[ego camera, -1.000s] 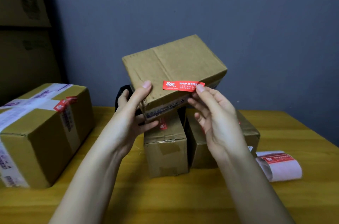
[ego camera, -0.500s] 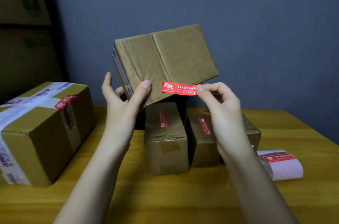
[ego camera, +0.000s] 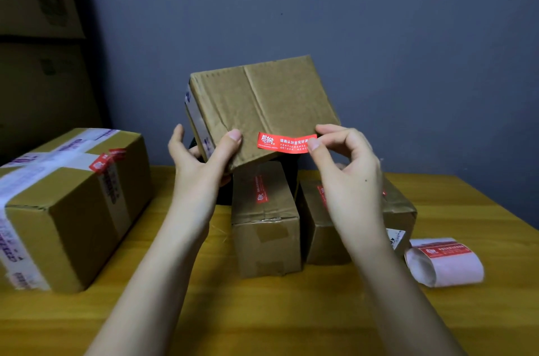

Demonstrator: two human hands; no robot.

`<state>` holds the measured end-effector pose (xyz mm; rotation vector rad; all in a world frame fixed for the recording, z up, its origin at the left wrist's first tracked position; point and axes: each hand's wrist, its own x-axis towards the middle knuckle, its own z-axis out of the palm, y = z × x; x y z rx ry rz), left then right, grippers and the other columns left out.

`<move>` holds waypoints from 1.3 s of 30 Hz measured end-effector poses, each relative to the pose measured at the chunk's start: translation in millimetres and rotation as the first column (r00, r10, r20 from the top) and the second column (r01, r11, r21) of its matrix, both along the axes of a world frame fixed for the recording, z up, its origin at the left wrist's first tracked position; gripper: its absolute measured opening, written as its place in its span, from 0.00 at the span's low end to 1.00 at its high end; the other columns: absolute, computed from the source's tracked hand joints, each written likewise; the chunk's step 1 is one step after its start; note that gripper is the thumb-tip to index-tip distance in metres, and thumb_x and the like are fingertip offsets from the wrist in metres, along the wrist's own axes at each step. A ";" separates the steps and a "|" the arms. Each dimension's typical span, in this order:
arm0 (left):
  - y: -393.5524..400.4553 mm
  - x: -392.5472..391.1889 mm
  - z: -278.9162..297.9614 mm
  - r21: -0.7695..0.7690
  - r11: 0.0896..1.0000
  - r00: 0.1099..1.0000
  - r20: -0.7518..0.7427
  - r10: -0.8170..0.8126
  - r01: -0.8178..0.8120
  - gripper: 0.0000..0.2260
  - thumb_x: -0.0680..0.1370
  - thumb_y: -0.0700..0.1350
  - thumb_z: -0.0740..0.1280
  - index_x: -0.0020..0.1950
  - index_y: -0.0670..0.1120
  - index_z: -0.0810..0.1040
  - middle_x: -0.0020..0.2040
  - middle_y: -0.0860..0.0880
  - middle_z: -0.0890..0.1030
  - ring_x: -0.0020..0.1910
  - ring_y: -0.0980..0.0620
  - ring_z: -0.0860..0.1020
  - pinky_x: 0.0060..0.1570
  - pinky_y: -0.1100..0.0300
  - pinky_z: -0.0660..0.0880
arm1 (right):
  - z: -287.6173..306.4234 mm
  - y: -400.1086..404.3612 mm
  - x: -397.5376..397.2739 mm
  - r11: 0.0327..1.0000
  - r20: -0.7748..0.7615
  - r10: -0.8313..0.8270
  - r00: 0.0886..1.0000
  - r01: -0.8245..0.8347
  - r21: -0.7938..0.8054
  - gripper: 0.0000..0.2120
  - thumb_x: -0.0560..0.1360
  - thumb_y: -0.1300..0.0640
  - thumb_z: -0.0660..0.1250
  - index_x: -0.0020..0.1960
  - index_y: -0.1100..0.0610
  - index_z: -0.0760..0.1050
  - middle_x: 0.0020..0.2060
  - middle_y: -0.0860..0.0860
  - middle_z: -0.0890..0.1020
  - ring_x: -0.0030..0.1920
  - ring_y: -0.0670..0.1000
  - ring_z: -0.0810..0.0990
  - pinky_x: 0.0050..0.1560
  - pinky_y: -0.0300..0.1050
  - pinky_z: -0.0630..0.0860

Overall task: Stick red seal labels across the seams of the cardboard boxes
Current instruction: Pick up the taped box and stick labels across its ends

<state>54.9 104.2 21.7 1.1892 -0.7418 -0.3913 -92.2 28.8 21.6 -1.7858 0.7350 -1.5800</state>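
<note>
A red seal label [ego camera: 284,142], a short strip with white printed characters, sits at the lower edge of a small cardboard box [ego camera: 262,110] that I hold tilted in the air above a yellow wooden table [ego camera: 262,312]. My right hand [ego camera: 350,177] pinches the label's right end between thumb and forefinger, the other fingers loosely curled. The label's left part lies against the box's broad face; whether it is already stuck down I cannot tell. A crease or seam runs down that face, above the label.

My left hand [ego camera: 201,163] grips the box at its lower left corner, thumb pressed on the front face just left of the label, fingers wrapped behind the taped side.

Below the held box, two narrow cardboard boxes stand side by side on the table: the middle box [ego camera: 267,227] and the right box [ego camera: 323,239], each with a red label on top. The right one is partly hidden by my right hand. To the far left rests a large box [ego camera: 73,209] wrapped in white printed tape, with a red label at its top edge. At the right, near the table's edge, lies a roll of labels [ego camera: 444,262] on white backing paper. A grey-blue wall [ego camera: 379,34] rises behind.
</note>
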 end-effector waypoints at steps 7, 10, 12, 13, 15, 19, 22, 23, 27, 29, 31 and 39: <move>-0.6 0.0 -0.6 0.036 0.999 0.998 -0.059 -0.032 0.035 0.49 0.62 0.60 0.70 0.77 0.56 0.48 0.52 0.57 0.74 0.56 0.54 0.78 0.64 0.50 0.72 | 0.4 2.2 0.6 0.997 -0.041 -0.069 0.997 0.068 -0.039 0.05 0.76 0.53 0.68 0.43 0.52 0.75 0.54 0.41 0.81 0.40 0.40 0.78 0.37 0.28 0.71; -0.7 -0.5 -0.2 0.040 0.999 0.998 -0.053 -0.027 0.029 0.49 0.62 0.60 0.70 0.77 0.56 0.48 0.52 0.57 0.74 0.55 0.54 0.78 0.64 0.50 0.72 | -0.5 2.5 0.2 0.994 -0.089 -0.102 0.991 0.097 -0.059 0.05 0.76 0.52 0.67 0.44 0.51 0.74 0.54 0.39 0.81 0.49 0.37 0.79 0.43 0.27 0.74; -0.8 -0.8 -0.2 0.037 0.999 0.999 -0.042 -0.017 0.018 0.49 0.62 0.60 0.69 0.77 0.55 0.47 0.55 0.55 0.75 0.54 0.57 0.77 0.64 0.50 0.72 | -0.1 3.9 -0.3 0.990 -0.108 -0.120 0.987 0.111 -0.085 0.05 0.76 0.51 0.67 0.44 0.51 0.74 0.51 0.39 0.82 0.48 0.35 0.79 0.42 0.26 0.73; -0.7 -1.0 -0.1 0.035 0.999 0.999 -0.033 -0.010 0.011 0.50 0.62 0.60 0.69 0.77 0.54 0.47 0.57 0.53 0.75 0.54 0.58 0.76 0.63 0.51 0.72 | 0.2 4.6 -0.7 0.987 -0.110 -0.132 0.985 0.121 -0.104 0.05 0.77 0.51 0.66 0.45 0.51 0.73 0.48 0.40 0.83 0.46 0.35 0.79 0.41 0.28 0.74; -0.4 -1.4 0.0 0.029 1.000 1.000 -0.017 0.004 -0.003 0.50 0.62 0.59 0.69 0.78 0.53 0.46 0.56 0.55 0.73 0.53 0.60 0.75 0.61 0.55 0.72 | 1.4 6.3 -1.5 0.982 -0.111 -0.149 0.983 0.134 -0.132 0.05 0.77 0.51 0.65 0.46 0.52 0.73 0.40 0.41 0.81 0.42 0.38 0.79 0.37 0.33 0.74; -0.8 -0.7 -0.5 0.019 1.000 1.000 0.004 0.009 -0.009 0.50 0.62 0.59 0.69 0.78 0.53 0.46 0.54 0.58 0.71 0.53 0.60 0.74 0.61 0.55 0.72 | 2.4 7.7 -1.9 0.977 -0.140 -0.153 0.978 0.129 -0.168 0.05 0.78 0.51 0.64 0.45 0.51 0.71 0.35 0.42 0.79 0.36 0.40 0.77 0.33 0.33 0.69; -1.9 -0.5 -0.9 0.021 1.000 1.000 0.015 0.014 -0.015 0.50 0.62 0.59 0.70 0.78 0.54 0.46 0.58 0.54 0.71 0.56 0.57 0.74 0.63 0.53 0.71 | 2.2 6.9 -1.6 0.978 -0.135 -0.136 0.981 0.111 -0.177 0.06 0.79 0.52 0.63 0.46 0.53 0.70 0.31 0.42 0.76 0.32 0.39 0.74 0.32 0.30 0.67; -2.2 -0.8 -1.3 0.023 1.000 1.000 0.022 0.019 -0.019 0.50 0.61 0.59 0.70 0.77 0.54 0.46 0.60 0.52 0.71 0.58 0.55 0.74 0.64 0.53 0.71 | 1.3 6.8 -1.0 0.977 -0.138 -0.135 0.981 0.109 -0.181 0.06 0.79 0.52 0.62 0.47 0.54 0.69 0.29 0.42 0.75 0.32 0.40 0.74 0.31 0.31 0.66; -1.2 -2.0 -1.5 0.018 0.999 0.999 0.047 0.027 -0.027 0.50 0.61 0.58 0.70 0.77 0.53 0.46 0.67 0.48 0.67 0.63 0.51 0.72 0.60 0.60 0.70 | -3.4 8.2 3.6 0.957 -0.140 -0.183 0.973 0.143 -0.254 0.06 0.81 0.52 0.58 0.48 0.53 0.65 0.25 0.43 0.70 0.28 0.42 0.72 0.26 0.34 0.64; 0.4 -0.5 -0.4 0.015 1.000 0.999 0.035 0.026 -0.027 0.50 0.61 0.59 0.70 0.77 0.53 0.47 0.66 0.48 0.69 0.62 0.51 0.73 0.64 0.56 0.70 | -2.7 7.9 2.8 0.953 -0.103 -0.184 0.978 0.152 -0.262 0.05 0.82 0.52 0.56 0.49 0.52 0.63 0.25 0.42 0.69 0.27 0.42 0.71 0.25 0.34 0.64; 1.8 2.5 0.1 0.009 1.000 1.000 0.005 0.015 -0.015 0.50 0.61 0.60 0.69 0.77 0.53 0.47 0.63 0.50 0.72 0.59 0.55 0.75 0.66 0.50 0.70 | -0.5 6.7 0.1 0.964 -0.084 -0.152 0.985 0.129 -0.232 0.05 0.82 0.51 0.55 0.50 0.52 0.63 0.26 0.43 0.70 0.28 0.44 0.74 0.27 0.42 0.70; -3.3 11.4 -5.5 0.048 0.996 0.990 -0.125 -0.063 0.069 0.43 0.68 0.61 0.70 0.77 0.56 0.50 0.58 0.53 0.74 0.59 0.49 0.76 0.57 0.51 0.75 | 6.7 -3.6 -11.7 0.984 0.156 -0.017 0.988 0.044 -0.174 0.02 0.80 0.55 0.62 0.48 0.50 0.72 0.41 0.45 0.78 0.42 0.41 0.77 0.41 0.33 0.72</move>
